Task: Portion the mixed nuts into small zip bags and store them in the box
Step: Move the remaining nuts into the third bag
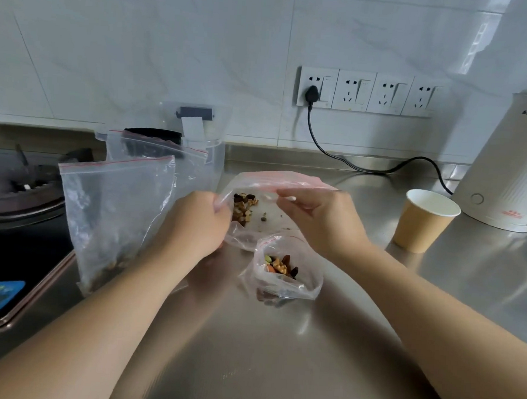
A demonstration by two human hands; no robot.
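Big bag (pixel 265 205) of nuts (pixel 244 207) held tilted above counter (pixel 278 339), left hand (pixel 197 223) gripping its left edge, right hand (pixel 323 217) pinching the zip rim, small bag (pixel 285 270) open just below, box (pixel 211 153) behind.

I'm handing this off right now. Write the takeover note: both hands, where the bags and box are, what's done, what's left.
Left hand and right hand: each has a grip on the big nut bag, held above the counter.
Small zip bag: open on the counter, some nuts inside.
Other zip bags: leaning at the left in front of the clear box.
Done: one portion started.
Left: seal the small bag, fill more, store them in the box.
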